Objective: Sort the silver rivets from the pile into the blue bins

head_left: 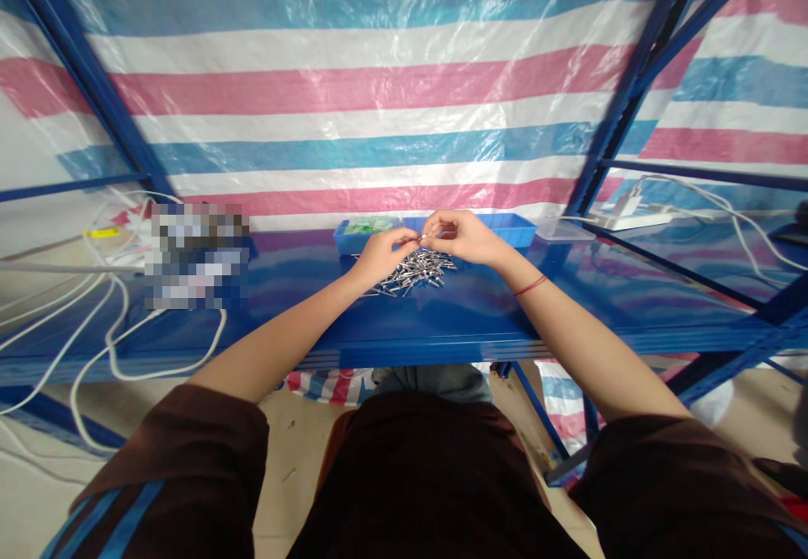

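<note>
My left hand (pixel 385 254) and my right hand (pixel 464 237) meet fingertip to fingertip above the blue shelf. Between their pinched fingers is a small shiny metal piece (pixel 422 237), its shape too small to make out. Just below the hands lies a loose pile of thin silvery metal pins (pixel 420 271), rather like blind rivets, partly hidden by my left hand. Behind my left hand stands a blue bin (pixel 348 241) with green and clear plastic packets (pixel 369 225) in it. A longer blue tray (pixel 514 231) sits behind my right hand.
A blue metal shelf (pixel 284 264) forms the work surface, with blue uprights at both sides. White cables (pixel 119 323) and a blurred-out patch (pixel 195 256) lie at left. To the right are a clear plastic lid (pixel 568 229) and a white power strip (pixel 631 218). Striped sheeting hangs behind.
</note>
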A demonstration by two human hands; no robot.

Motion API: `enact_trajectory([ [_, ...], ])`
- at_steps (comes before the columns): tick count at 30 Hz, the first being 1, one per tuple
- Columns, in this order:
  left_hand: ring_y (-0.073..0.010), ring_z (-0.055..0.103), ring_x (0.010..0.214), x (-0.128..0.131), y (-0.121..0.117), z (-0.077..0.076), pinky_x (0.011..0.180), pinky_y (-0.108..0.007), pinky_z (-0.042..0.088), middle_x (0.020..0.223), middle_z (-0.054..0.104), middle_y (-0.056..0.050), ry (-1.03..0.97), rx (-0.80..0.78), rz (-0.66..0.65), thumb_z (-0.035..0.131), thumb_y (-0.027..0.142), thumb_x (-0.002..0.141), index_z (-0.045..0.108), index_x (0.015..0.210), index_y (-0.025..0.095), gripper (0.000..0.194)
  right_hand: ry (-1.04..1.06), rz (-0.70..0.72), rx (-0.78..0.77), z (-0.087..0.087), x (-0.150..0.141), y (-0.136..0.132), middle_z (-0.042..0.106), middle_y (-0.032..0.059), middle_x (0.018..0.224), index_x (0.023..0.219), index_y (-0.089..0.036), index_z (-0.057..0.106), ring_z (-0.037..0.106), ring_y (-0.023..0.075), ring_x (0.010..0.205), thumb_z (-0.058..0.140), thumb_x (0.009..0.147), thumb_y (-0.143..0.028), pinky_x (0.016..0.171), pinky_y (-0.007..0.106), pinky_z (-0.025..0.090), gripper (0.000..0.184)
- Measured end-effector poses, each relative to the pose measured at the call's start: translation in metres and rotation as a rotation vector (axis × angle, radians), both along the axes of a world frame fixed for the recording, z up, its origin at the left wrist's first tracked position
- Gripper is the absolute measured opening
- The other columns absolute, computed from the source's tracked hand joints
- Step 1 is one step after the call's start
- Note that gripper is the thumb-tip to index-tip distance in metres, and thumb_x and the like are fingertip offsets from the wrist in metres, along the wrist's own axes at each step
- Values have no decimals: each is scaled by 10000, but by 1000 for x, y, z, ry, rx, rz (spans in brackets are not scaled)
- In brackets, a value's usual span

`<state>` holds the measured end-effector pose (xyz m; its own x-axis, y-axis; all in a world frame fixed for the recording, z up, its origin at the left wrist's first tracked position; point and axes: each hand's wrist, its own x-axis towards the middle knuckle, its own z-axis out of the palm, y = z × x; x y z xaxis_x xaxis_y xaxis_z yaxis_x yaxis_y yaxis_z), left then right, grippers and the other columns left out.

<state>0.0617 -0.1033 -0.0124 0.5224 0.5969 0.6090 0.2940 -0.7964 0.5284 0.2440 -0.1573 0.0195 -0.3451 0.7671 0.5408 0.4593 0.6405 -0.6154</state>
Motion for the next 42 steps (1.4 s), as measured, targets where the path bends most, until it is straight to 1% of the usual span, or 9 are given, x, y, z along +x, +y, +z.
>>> enact_trajectory([
  [6, -170, 649, 946, -5, 4, 5, 913, -324, 469, 1058, 695, -69, 84, 109, 99, 556, 248, 860, 558, 1236, 168, 385, -75, -289, 265, 9, 14, 26, 624, 52, 789, 822, -160, 564, 575, 160, 731, 547, 742, -235, 691, 295, 459, 111],
  [11, -186, 636, 950, -10, 13, 3, 916, -338, 461, 1035, 697, -78, 249, 230, 123, 496, 219, 879, 667, 1051, 144, 253, -465, -496, 302, 7, 27, 53, 661, 97, 863, 913, -145, 595, 591, 208, 780, 518, 738, -152, 714, 310, 431, 191],
  [13, -185, 634, 944, -10, 16, 1, 904, -338, 467, 1024, 699, -72, 303, 243, 107, 492, 200, 874, 676, 1025, 153, 243, -585, -461, 322, 3, 28, 53, 661, 110, 892, 939, -136, 598, 587, 218, 806, 525, 718, -128, 722, 307, 418, 233],
  [16, -189, 629, 949, -10, 18, -1, 894, -343, 468, 1008, 698, -69, 339, 270, 87, 488, 189, 869, 676, 1019, 160, 243, -570, -308, 339, -6, 27, 41, 645, 76, 813, 852, -144, 602, 566, 180, 732, 505, 699, -107, 696, 281, 409, 185],
  [20, -197, 621, 964, -6, 18, 3, 893, -344, 463, 1004, 692, -78, 355, 304, 61, 487, 188, 865, 677, 1001, 154, 237, -508, -79, 174, -20, 28, 21, 586, 8, 667, 696, -171, 569, 510, 124, 599, 504, 680, -117, 611, 245, 391, 86],
  [23, -190, 617, 953, -2, 21, 8, 884, -337, 463, 997, 690, -70, 373, 319, 28, 484, 185, 864, 678, 977, 163, 225, -489, 0, 104, -32, 31, 16, 560, -5, 662, 674, -175, 554, 494, 114, 599, 536, 688, -145, 607, 241, 384, 38],
  [32, -193, 601, 954, -2, 14, -4, 884, -356, 455, 1023, 681, -51, 375, 296, -26, 491, 195, 882, 667, 973, 180, 199, -550, 8, 16, -32, 33, 16, 527, 12, 760, 714, -162, 574, 488, 103, 655, 580, 777, -204, 650, 243, 366, 76],
  [36, -190, 587, 974, -7, 0, -7, 887, -356, 457, 1034, 675, -48, 357, 193, -30, 505, 225, 893, 653, 1011, 194, 192, -549, -96, -24, -27, 32, 9, 527, 8, 754, 692, -166, 557, 475, 99, 639, 558, 759, -136, 613, 237, 345, 73],
  [42, -211, 606, 954, -1, -12, -1, 842, -364, 474, 1007, 688, -46, 276, 119, 29, 629, 350, 831, 620, 1075, 213, 281, -210, -188, -17, -16, 33, -1, 524, -7, 692, 660, -169, 543, 475, 97, 627, 563, 753, -112, 621, 233, 376, 111],
])
